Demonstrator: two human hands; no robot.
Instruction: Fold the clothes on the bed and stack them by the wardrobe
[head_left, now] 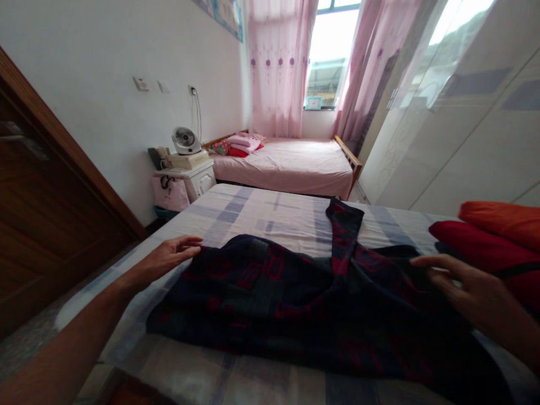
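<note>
A dark top (253,281) with red and green geometric patterns lies spread across the near bed. One narrow sleeve-like part (346,225) points away from me, toward the bed's far edge. At the top's far left corner, my left hand (179,251) has its fingertips closed on the fabric edge. Over the right part of the top is my right hand (462,281), with its index finger stretched out and the other fingers loosely bent and apart. Deep shadow hides some of the cloth beside that hand.
The near bed has a checked sheet (270,214). Folded red cloth (464,239) and orange cloth (502,219) are stacked at right. Beyond stand a pink-covered bed (291,163), a nightstand (200,183) with a fan (185,140), and a white wardrobe (455,140). A wooden door (46,225) is at left.
</note>
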